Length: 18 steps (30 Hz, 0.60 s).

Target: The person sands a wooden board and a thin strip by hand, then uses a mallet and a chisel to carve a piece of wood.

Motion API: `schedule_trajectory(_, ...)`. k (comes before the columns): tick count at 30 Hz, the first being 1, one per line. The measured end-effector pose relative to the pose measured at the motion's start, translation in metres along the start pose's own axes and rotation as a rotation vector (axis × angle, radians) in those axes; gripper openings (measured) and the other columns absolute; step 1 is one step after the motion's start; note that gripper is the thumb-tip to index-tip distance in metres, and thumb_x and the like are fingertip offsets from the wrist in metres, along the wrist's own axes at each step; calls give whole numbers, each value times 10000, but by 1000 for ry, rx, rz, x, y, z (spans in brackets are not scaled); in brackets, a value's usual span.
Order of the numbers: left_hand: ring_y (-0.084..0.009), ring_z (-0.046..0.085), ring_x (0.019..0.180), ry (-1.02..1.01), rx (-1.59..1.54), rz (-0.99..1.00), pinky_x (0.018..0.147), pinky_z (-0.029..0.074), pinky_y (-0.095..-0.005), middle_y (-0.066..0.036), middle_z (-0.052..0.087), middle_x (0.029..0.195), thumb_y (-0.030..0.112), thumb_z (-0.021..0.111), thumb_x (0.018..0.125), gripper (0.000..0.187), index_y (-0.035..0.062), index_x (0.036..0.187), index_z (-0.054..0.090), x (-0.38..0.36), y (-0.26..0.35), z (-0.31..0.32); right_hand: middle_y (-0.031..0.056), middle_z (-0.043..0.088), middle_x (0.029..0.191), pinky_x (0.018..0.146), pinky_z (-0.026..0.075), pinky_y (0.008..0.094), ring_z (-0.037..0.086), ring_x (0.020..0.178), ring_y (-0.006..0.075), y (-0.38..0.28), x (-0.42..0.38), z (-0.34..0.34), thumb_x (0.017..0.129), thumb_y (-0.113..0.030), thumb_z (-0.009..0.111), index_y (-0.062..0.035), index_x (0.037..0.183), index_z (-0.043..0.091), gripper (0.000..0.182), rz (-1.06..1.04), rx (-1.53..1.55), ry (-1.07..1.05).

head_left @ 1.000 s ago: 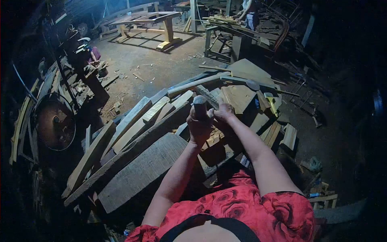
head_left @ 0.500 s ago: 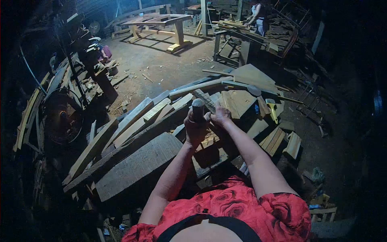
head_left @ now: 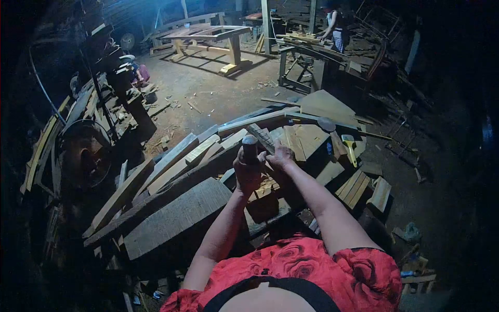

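My left hand (head_left: pixel 248 174) is closed around an upright, thick, dark tool handle (head_left: pixel 250 151) with a pale round top; its lower end is hidden by the hand. Just right of it, my right hand (head_left: pixel 282 157) has its fingers closed at the near end of a narrow wooden piece (head_left: pixel 261 135) with dark crosswise marks. Under both hands, pale wood (head_left: pixel 264 188) shows in the light beside a dark shadow. A thick grey timber (head_left: pixel 179 218) lies left of my left forearm, with a long dark beam (head_left: pixel 171 208) behind it.
Several cut boards (head_left: pixel 171 161) lie fanned out at left. A yellow-handled brush (head_left: pixel 351 153) and a round-headed wooden tool (head_left: pixel 327 125) are at right. A fan (head_left: pixel 86 151) stands left. Farther back are a wooden table frame (head_left: pixel 234 49), a workbench (head_left: pixel 306 44) with a person (head_left: pixel 335 31), and another crouching person (head_left: pixel 140 73).
The view has shifted slightly, so the background sits a little lower. The upright handle has tipped slightly left and lower; both hands keep their hold.
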State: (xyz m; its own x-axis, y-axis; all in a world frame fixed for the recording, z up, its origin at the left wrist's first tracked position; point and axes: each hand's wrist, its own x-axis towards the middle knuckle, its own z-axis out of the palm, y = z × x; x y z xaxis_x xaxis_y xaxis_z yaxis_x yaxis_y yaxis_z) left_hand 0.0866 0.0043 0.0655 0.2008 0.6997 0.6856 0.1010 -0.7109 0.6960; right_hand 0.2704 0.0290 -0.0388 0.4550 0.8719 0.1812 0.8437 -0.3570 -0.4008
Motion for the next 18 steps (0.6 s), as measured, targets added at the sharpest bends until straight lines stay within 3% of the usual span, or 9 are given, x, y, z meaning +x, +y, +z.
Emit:
schedule_trajectory(1,-176,547,666,-20,-79,-74,618,454,-310,-80,574,768,96,684,708,255,34,904,533,0,2,1,229,602,863,705,468,480,591,815,400,-2,-2,-3,661,-419,638,-44,1030,412,572,7,9,-21)
schedule_trajectory(5,-169,549,677,-37,-43,-42,627,454,-309,-76,577,768,95,685,706,260,31,908,534,-3,-4,5,225,605,855,698,467,483,592,810,399,-9,-9,-11,670,-408,633,-44,1019,422,547,21,52,13)
schedule_trajectory(8,-127,540,712,-43,122,109,647,453,-297,-58,591,800,88,686,709,270,26,926,538,-2,-4,2,224,607,848,700,468,484,593,807,398,-14,-9,-15,661,-415,640,-45,1015,431,553,25,32,27)
schedule_trajectory(10,-209,597,697,-10,-89,-11,603,489,-320,-94,581,817,174,715,704,344,49,965,529,-4,-5,4,251,574,952,773,460,453,569,900,400,-18,-8,-20,582,-334,763,-13,1092,369,720,88,96,-75)
schedule_trajectory(14,-186,595,701,-13,-75,-53,622,490,-306,-85,588,826,176,712,710,342,46,976,540,-4,-8,2,252,574,948,772,459,454,567,899,406,-14,-6,-15,575,-317,774,-5,1109,358,746,55,151,-76)
schedule_trajectory(18,-190,595,682,-32,16,27,633,491,-305,-92,593,836,138,696,719,322,43,983,537,-3,-7,-1,245,579,948,776,456,456,567,901,406,-15,-8,-16,584,-326,774,-1,1101,355,740,42,89,-31)
